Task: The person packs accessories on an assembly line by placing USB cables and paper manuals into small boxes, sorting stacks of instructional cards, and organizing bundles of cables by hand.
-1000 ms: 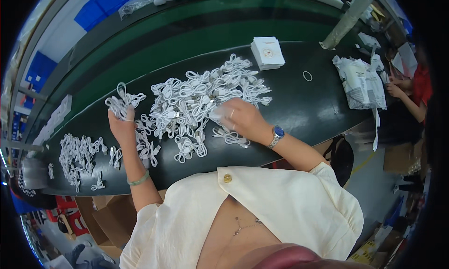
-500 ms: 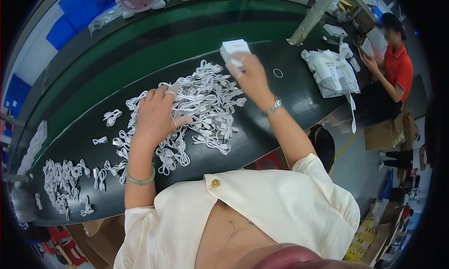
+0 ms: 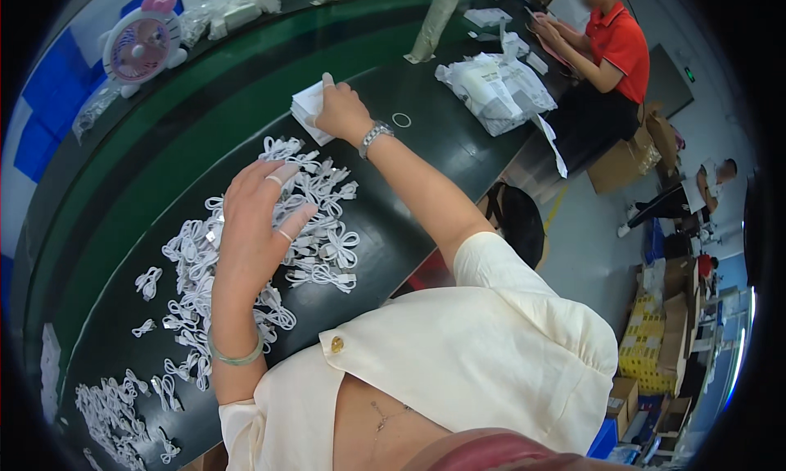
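My left hand (image 3: 255,217) hovers over a pile of coiled white cables (image 3: 190,250), its fingers apart and nothing visible between them. Pale finger cots cover some of its fingertips. Further off, my right hand (image 3: 345,112) has its thumb and fingers around the right side of a stack of white cards (image 3: 306,104). A finger cot shows on its raised fingertip, and the hand hides part of the stack. The stack lies on the dark green table just beyond the cables. How many cards the fingers grip cannot be made out.
A second cable heap (image 3: 110,422) lies at the near left. A white ring (image 3: 401,120) and white plastic bags (image 3: 495,90) are to the right. A pink fan (image 3: 141,49) stands beyond the table. At the far right sits a person in a red shirt (image 3: 618,41).
The view has turned, shifting the table leftward in the picture. My right hand, blurred over the card stack before, now closes on its right side. My left hand stays above the cables, fingers apart.
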Tool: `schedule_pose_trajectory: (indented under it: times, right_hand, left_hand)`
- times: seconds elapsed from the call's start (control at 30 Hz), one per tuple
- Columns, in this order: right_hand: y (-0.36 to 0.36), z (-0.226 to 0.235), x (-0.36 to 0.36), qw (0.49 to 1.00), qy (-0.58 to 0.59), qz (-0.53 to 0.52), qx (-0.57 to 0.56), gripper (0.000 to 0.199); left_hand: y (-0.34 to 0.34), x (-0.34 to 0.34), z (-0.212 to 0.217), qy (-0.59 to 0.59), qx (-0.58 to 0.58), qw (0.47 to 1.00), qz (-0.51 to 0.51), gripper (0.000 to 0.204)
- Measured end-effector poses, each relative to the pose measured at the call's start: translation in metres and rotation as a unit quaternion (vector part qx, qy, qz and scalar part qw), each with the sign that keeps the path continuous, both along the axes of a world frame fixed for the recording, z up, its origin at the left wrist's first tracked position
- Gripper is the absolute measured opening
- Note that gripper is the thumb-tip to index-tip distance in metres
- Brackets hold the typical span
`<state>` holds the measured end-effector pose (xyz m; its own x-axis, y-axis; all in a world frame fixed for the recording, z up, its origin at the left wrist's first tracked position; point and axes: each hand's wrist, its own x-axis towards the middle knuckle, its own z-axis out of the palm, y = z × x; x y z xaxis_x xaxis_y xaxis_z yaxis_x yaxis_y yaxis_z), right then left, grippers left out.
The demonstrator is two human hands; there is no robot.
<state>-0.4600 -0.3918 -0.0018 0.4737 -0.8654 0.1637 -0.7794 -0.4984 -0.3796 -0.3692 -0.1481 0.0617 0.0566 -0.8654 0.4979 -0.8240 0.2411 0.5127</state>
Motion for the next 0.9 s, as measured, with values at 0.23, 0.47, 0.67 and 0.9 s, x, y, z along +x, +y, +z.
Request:
schedule_pose_trajectory:
  times: [0.23,0.47,0.67,0.9]
  right_hand:
    - [0.009,0.013,-0.003,0.999,0.032,0.009,0.021,0.096]
    - [-0.012,0.008,-0.011,0.997,-0.055,0.012,0.043,0.089]
    - [-0.020,0.033,-0.029,0.963,-0.266,0.023,0.039,0.080]
    - [-0.007,0.037,-0.022,0.965,-0.256,0.055,-0.015,0.080]
  left_hand:
    - [-0.016,-0.005,-0.012,0.069,-0.018,0.997,-0.038,0.031]
    - [-0.034,0.001,-0.004,0.228,-0.020,0.972,-0.057,0.023]
    - [-0.041,0.017,-0.023,0.440,0.058,0.894,-0.059,0.019]
    - [-0.051,0.018,-0.040,0.520,0.052,0.852,-0.038,0.021]
